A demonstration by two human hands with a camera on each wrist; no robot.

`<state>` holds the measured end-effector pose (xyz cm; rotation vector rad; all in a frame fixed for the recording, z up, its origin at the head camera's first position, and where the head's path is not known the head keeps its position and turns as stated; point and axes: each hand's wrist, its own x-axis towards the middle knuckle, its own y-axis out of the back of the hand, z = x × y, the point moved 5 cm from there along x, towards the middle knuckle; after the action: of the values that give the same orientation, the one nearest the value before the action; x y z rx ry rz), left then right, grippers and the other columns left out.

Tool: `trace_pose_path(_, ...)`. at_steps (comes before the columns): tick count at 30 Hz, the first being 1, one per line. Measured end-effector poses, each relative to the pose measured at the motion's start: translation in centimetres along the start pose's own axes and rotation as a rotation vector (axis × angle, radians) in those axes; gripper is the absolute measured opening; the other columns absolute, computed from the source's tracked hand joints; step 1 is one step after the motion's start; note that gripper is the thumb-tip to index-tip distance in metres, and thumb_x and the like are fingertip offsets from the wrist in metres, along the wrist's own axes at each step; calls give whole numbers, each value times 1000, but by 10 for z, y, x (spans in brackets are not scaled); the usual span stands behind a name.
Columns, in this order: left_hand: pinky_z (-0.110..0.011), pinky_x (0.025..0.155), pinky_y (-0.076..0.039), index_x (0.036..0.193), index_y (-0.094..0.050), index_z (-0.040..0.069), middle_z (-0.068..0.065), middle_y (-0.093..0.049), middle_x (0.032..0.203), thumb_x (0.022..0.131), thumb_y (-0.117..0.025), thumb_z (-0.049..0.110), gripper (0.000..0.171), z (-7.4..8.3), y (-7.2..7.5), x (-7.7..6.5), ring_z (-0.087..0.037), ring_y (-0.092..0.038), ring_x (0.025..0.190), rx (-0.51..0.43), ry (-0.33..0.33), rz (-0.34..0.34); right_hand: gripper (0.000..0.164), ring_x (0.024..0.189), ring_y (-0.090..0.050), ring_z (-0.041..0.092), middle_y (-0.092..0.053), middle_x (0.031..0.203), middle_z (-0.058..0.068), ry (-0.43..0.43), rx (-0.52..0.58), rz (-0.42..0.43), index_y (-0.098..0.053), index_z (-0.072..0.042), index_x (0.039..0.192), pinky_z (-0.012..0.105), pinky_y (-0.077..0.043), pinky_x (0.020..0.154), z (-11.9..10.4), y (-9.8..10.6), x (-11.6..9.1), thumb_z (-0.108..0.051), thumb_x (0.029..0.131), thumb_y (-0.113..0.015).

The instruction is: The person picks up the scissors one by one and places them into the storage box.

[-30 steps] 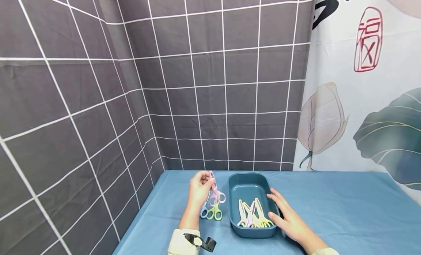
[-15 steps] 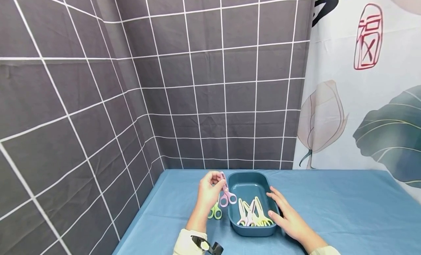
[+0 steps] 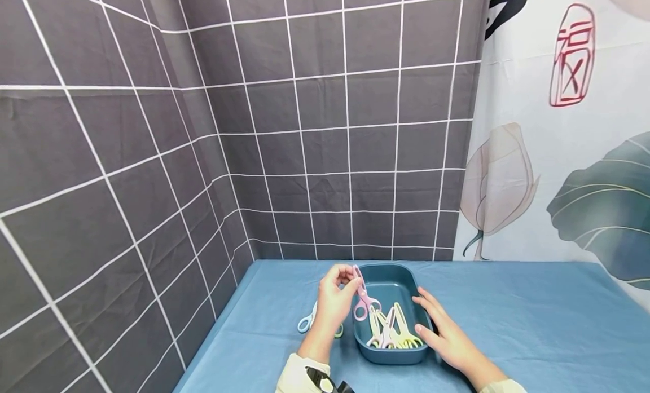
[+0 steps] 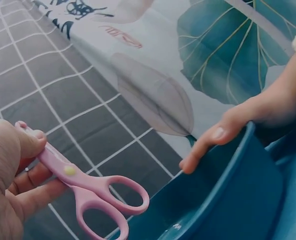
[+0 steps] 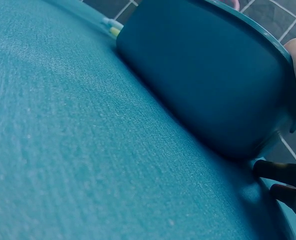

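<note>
My left hand (image 3: pixel 336 298) pinches a pair of pink scissors (image 4: pixel 73 172) by the blade end, with the handle loops hanging down. In the head view the scissors hang over the left rim of a deep blue plastic tub (image 3: pixel 391 356). Inside the tub's near half lie several scissors (image 3: pixel 398 331) in yellow-green and pale pink. My right hand (image 3: pixel 447 336) holds the tub's right side, thumb and a finger over the rim; the right wrist view shows other fingers (image 5: pixel 277 172) outside the wall near its base.
Pale blue scissors (image 3: pixel 305 323) lie on the blue-covered table (image 3: pixel 508 314), left of the tub. Green scissors (image 3: pixel 339 331) there are mostly hidden by my left forearm. A grey gridded cloth (image 3: pixel 325 195) hangs behind and at left.
My left hand has lifted the pink scissors from beside the other scissors and carried them right, to the tub's left rim. The right hand and the tub have stayed in place.
</note>
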<state>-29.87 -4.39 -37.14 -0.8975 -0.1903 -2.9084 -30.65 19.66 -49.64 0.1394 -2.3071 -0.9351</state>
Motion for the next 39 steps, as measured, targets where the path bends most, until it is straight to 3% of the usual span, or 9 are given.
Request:
trace_pose_path(4, -29, 64, -47, 86, -57, -4, -17, -58, 76, 76, -67, -6, 14, -1, -9, -4, -23, -56, 69, 19, -23, -35, 54, 133, -24, 27, -20, 149, 7, -19, 11, -19, -35, -21, 139, 55, -33, 89, 0, 0, 0, -23, 90, -58)
trace_pose_path(11, -23, 61, -47, 87, -59, 4, -6, -59, 76, 77, -69, 1, 14, -33, -30, -7, -12, -54, 67, 95, 30, -143, 56, 131, -26, 30, -22, 149, 8, -9, -3, -3, -35, -23, 139, 51, -33, 91, 0, 2, 2, -21, 88, -59)
trace_pose_path(15, -21, 57, -48, 86, -60, 9, 1, -57, 75, 77, -70, 5, 14, -39, -38, -10, -8, -53, 65, 108, 46, -201, 55, 130, -27, 32, -23, 148, 9, 4, 2, 7, -38, -19, 138, 53, -33, 90, -2, 3, 2, -20, 88, -60)
trace_pose_path(22, -20, 55, -46, 83, -58, 15, 9, -54, 72, 78, -68, 6, 14, -49, -45, -18, -3, -52, 61, 215, 118, -308, 55, 131, -27, 30, -23, 148, 8, -6, -3, 3, -38, -17, 138, 21, -25, 96, 0, 2, 1, -21, 88, -60)
trace_pose_path(26, -21, 52, -48, 88, -57, 11, 6, -54, 74, 80, -66, 4, 14, -54, -47, -21, -4, -53, 59, 199, 165, -327, 55, 131, -28, 29, -23, 149, 7, -16, 1, 0, -37, -22, 138, 37, -32, 95, 0, 1, -1, -21, 88, -59)
trace_pose_path(30, -21, 52, -47, 102, -54, 12, 8, -54, 75, 81, -64, 3, 25, -60, -47, -22, -2, -53, 57, 266, 188, -313, 55, 130, -28, 31, -23, 148, 8, -9, 5, -4, -35, -24, 139, 53, -34, 89, -1, 0, 0, -21, 89, -58)
trace_pose_path(34, -20, 53, -43, 109, -51, 16, 8, -55, 77, 78, -67, 6, 37, -62, -50, -24, -1, -50, 58, 388, 163, -318, 55, 130, -28, 30, -23, 148, 7, -11, 24, 6, -36, -24, 138, 52, -33, 90, -4, 2, 2, -19, 88, -60)
trace_pose_path(39, -19, 55, -40, 101, -55, 16, 6, -53, 79, 76, -70, 8, 30, -63, -55, -29, -1, -46, 61, 534, 90, -345, 56, 129, -30, 31, -25, 147, 7, -4, 10, 17, -39, -21, 137, 41, -34, 92, -6, 4, 1, -18, 86, -62)
